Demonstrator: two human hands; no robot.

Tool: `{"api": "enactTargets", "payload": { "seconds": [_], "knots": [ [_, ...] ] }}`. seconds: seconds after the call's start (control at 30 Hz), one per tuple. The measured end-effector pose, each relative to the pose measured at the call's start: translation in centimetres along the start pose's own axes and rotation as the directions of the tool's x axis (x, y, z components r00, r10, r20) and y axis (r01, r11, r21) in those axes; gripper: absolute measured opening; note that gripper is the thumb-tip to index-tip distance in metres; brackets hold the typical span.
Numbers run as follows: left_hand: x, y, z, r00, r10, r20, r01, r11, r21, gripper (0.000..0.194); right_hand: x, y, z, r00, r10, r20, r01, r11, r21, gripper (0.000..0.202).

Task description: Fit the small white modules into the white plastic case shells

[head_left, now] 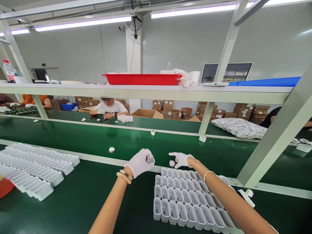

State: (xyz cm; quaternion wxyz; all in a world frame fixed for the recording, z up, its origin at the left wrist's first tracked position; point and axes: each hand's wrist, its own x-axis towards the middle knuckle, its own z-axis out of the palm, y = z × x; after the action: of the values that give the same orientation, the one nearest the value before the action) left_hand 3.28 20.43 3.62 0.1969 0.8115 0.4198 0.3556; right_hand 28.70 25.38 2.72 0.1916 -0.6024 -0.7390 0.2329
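At the left edge of the frame, a group of white containers (36, 167) stands in slanting rows, its upper side beside a pale rail (97, 158) that slopes down to the right across the frame. From the group's right end, dark green bench (97, 191) runs to the left forearm; a narrower strip of bench separates that forearm from the block of white cups (172, 209) at lower centre-right. Beyond the rail, a green strip (80, 138) gives broad room up to the far ledge. On the right, a thick slanting post (275, 136) bounds the reach, its foot on the rail.

The left hand (140, 161), gloved in white, is over the rail at centre, its grip closed around a small white cup (151, 161); fingers cover much of it, so its long axis cannot be told. Just right, a small white piece (172, 163) lies under the fingers of the gloved right hand (180, 160). That grip is partly spread, index finger stretched toward the left; whether it touches the piece cannot be told. Below, the block's cups stand mouths up, their oblong openings running lengthwise up the frame, leaning toward upper left further right. The right forearm crosses above the block's right side.
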Motion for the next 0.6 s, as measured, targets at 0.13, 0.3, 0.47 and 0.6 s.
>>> {"api": "enactTargets", "payload": {
  "seconds": [0.13, 0.3, 0.47, 0.6],
  "knots": [
    [-0.3, 2.3, -1.2, 0.995, 0.089, -0.053, -0.094, 0.989, -0.111, 0.02, -1.0, -0.4, -0.1, 0.998, -0.067, 0.017, 0.062, 0.979, 0.193, 0.027],
    [-1.3, 5.7, -2.9, 0.976, 0.214, -0.033, -0.217, 0.966, -0.139, 0.022, -2.8, -1.6, -1.1, 0.987, -0.161, -0.03, 0.159, 0.895, 0.418, 0.03],
    [-2.7, 8.8, -4.7, 0.958, 0.284, -0.041, -0.283, 0.959, 0.011, 0.031, -8.2, -4.3, -2.9, 0.954, -0.232, -0.193, 0.301, 0.767, 0.567, 0.057],
    [-3.7, 10.8, -5.3, 0.927, 0.369, -0.058, -0.361, 0.925, 0.122, 0.042, -13.7, -7.6, -2.6, 0.922, -0.139, -0.362, 0.331, 0.768, 0.549, 0.045]
  ]
}}
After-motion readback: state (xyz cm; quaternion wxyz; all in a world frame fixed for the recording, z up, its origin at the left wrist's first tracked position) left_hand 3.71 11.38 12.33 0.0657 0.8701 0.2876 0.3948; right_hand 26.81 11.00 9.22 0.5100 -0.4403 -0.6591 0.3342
